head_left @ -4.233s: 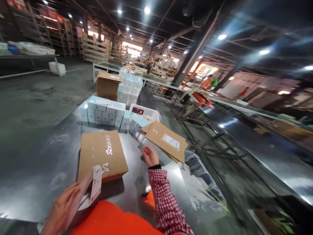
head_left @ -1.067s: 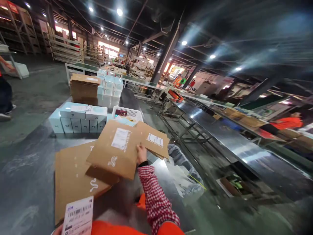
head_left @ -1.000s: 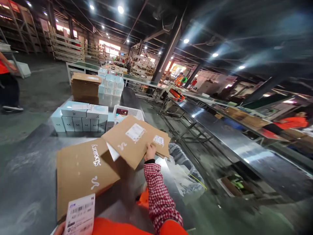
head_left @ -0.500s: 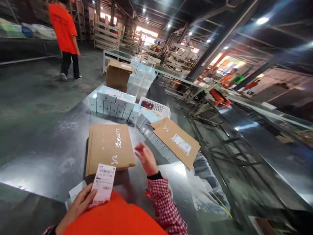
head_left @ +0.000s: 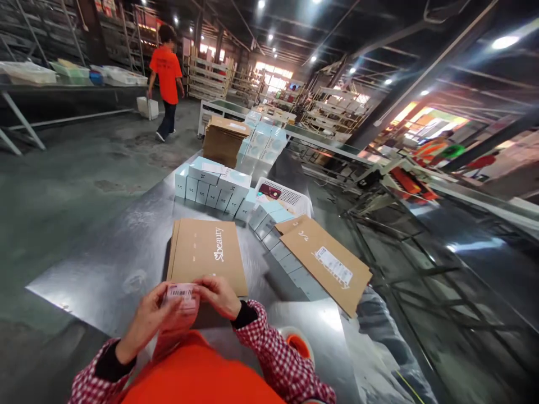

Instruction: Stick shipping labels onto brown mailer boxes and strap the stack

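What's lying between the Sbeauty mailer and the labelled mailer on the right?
In the head view, a slanting row of pale blue boxes separates the Sbeauty mailer from the labelled mailer, whose left edge rests on them.

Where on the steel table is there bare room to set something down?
Bare metal lies left of the flat brown Sbeauty mailer, out to the shiny steel table's left edge and up to the row of pale blue boxes. Right of it is crowded: more blue boxes, labelled brown mailers. Both hands, left hand and right hand, pinch a barcode label.
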Tool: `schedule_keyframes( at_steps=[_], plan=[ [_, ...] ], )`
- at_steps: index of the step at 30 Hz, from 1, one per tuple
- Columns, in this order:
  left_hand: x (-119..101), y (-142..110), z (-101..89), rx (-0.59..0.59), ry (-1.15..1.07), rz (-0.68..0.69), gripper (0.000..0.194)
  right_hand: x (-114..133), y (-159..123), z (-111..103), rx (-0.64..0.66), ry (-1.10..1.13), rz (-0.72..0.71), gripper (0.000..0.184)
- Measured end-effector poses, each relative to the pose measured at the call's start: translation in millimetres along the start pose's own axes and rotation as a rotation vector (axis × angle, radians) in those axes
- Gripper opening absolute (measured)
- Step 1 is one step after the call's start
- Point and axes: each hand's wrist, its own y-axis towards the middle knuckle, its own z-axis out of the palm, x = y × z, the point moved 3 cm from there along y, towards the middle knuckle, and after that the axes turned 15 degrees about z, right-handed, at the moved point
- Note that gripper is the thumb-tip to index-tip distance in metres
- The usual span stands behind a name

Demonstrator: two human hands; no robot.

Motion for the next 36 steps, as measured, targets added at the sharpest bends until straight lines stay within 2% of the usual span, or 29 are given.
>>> schedule_keyframes(
  at_steps=[3, 5, 7, 10, 12, 14, 18, 20, 24, 27, 28, 30, 32, 34, 36],
  plan=[
    [3.9, 6.2, 2.6, -0.057, 0.089, 0.002, 0.044, -4.2, 7.3, 1.7, -0.128, -0.001, -0.046, 0.036],
    [12.8, 5.0, 3.4, -0.043, 0.124, 0.008, 0.047, -11.9, 17.7, -10.2, -0.217, 0.054, -0.042, 0.034],
    [22.9, 1.5, 2.4, 0.048, 0.167, 0.043, 0.049, -19.8, 34.4, -37.9, -0.34, 0.181, 0.006, 0.034],
    [36.1, -4.1, -3.0, 0.194, 0.303, 0.099, 0.05, -26.2, 69.3, -92.9, -0.535, 0.294, 0.064, 0.033],
    [42.9, -5.6, -5.1, 0.241, 0.377, 0.154, 0.045, -26.8, 96.6, -119.6, -0.557, 0.198, 0.062, 0.028],
    [50.3, -5.2, -3.3, 0.254, 0.403, 0.214, 0.039, -29.5, 122.3, -129.9, -0.499, 0.03, 0.089, 0.027],
    [72.9, -4.0, 7.1, 0.269, 0.418, 0.257, 0.034, -39.7, 155.9, -119.5, -0.429, -0.405, 0.17, 0.034],
    [83.4, -4.3, 10.0, 0.251, 0.433, 0.271, 0.035, -42.3, 163.7, -112.2, -0.416, -0.538, 0.186, 0.041],
    [92.6, -6.4, 10.2, 0.197, 0.454, 0.315, 0.036, -40.4, 164.1, -103.7, -0.406, -0.649, 0.208, 0.068],
    [92.5, -7.7, 10.2, 0.174, 0.436, 0.315, 0.036, -40.7, 154.4, -88.4, -0.515, -0.852, 0.246, 0.086],
    [92.6, -7.9, 10.5, 0.175, 0.432, 0.304, 0.036, -41.9, 151.6, -78.8, -0.526, -0.925, 0.227, 0.084],
    [94.3, -8.3, 11.3, 0.191, 0.434, 0.287, 0.035, -45.4, 150.0, -57.9, -0.464, -1.008, 0.128, 0.073],
    [98.5, -8.2, 11.6, 0.205, 0.442, 0.284, 0.037, -49.3, 153.1, -49.6, -0.393, -1.013, 0.084, 0.063],
    [104.5, -7.3, 10.2, 0.188, 0.438, 0.285, 0.04, -53.4, 156.1, -67.5, -0.46, -0.963, 0.223, 0.06],
    [110.3, -5.4, 7.1, 0.163, 0.415, 0.271, 0.041, -58.5, 150.8, -105.3, -0.636, -0.813, 0.46, 0.061]
  ],
)
